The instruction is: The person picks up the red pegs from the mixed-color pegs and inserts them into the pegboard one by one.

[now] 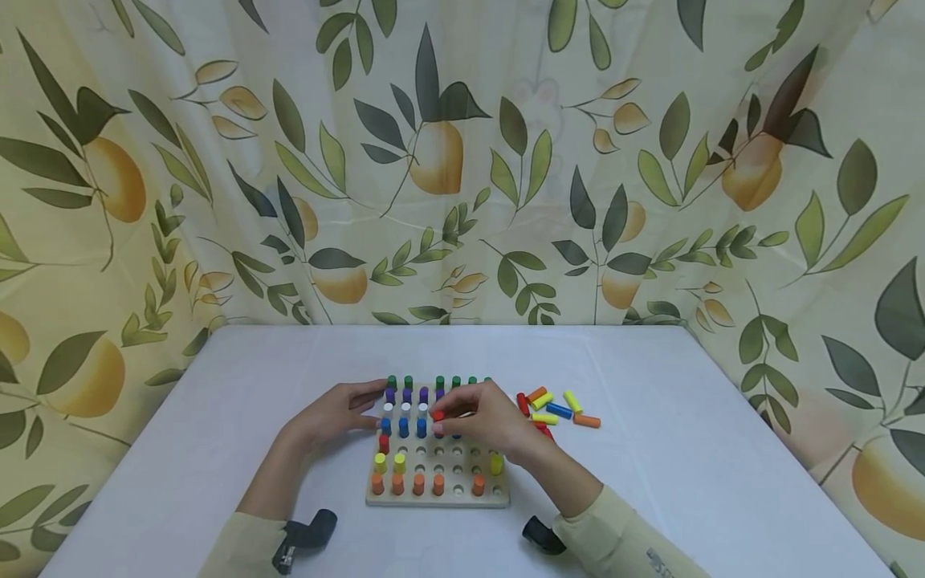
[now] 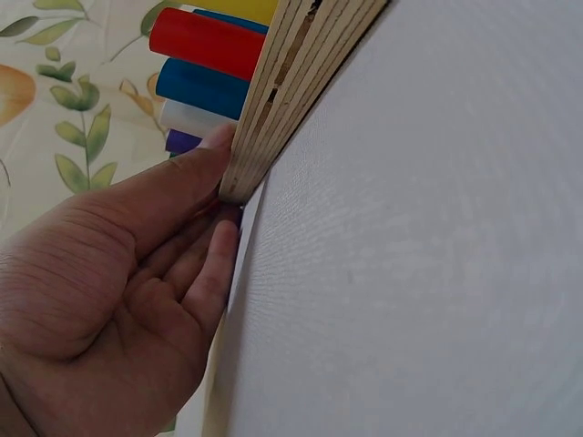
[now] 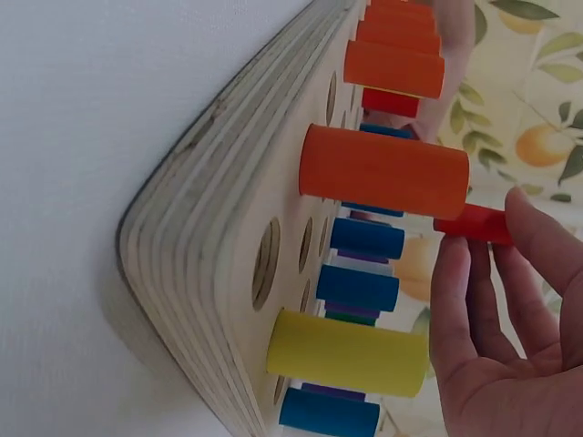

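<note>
A pale wooden pegboard (image 1: 433,503) with rows of coloured pegs lies on the table. My left hand (image 1: 336,415) holds its left side near the far corner; the left wrist view shows the thumb against the layered edge (image 2: 264,118) and the fingers round the corner. Between thumb and fingertips my right hand (image 3: 510,319) pinches a red peg (image 3: 478,224), tilted above the board. Another red peg (image 1: 384,444) stands at the left end of a row of bare holes. Behind that row stand blue pegs (image 1: 403,428); yellow pegs (image 1: 400,463) and orange pegs (image 1: 418,484) stand nearer.
Loose pegs in red, yellow, orange and blue lie right of the board, among them an orange peg (image 1: 587,421) and a blue peg (image 1: 559,410). White cloth covers the table (image 1: 636,498). A curtain (image 1: 462,241) printed with fruit and leaves hangs behind it.
</note>
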### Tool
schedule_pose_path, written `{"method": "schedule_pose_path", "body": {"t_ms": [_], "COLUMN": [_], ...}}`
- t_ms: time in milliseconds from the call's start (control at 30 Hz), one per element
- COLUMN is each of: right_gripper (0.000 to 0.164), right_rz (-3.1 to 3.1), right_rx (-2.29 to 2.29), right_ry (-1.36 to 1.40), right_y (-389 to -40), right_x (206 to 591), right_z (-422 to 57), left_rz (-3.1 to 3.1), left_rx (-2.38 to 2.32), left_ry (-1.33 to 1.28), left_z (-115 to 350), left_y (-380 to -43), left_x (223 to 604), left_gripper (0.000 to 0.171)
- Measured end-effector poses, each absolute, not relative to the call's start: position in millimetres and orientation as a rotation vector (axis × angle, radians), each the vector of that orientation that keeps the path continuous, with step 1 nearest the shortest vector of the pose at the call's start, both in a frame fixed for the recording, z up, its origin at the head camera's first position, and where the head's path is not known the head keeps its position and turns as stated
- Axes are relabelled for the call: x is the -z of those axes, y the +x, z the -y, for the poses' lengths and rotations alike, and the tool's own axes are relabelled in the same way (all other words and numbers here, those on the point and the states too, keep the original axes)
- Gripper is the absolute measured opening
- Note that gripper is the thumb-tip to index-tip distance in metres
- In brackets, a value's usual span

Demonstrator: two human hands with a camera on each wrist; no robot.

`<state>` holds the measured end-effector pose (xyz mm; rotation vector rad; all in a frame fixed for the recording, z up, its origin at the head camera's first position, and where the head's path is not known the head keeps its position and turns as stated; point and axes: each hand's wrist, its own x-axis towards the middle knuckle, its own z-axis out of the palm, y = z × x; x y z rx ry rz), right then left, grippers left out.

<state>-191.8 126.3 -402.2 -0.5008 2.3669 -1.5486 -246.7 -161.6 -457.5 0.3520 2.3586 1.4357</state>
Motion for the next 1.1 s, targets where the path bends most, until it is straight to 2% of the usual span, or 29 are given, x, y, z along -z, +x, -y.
{"method": "schedule_pose_path", "body": {"t_ms": [833,1100], "right_gripper": [0.019,0.017], "right_rz": [-2.315,-2.353], "right_rx": [1.589,1.546], "right_ry": [-0.555,-0.481], "right_y": [-186.5,-183.3], "right_x": [405.2,407.6], "right_z": [-104.1,-94.0], "left_rz": [-2.346,-2.347], "left_rx": [-1.44,-1.433], "left_ry": [0.383,0.389], "left_z": [162.5,162.2], "left_y": [-247.1,-246.1], "left_x": [457.1,456.4], "left_gripper": [0.069,0.069]}}
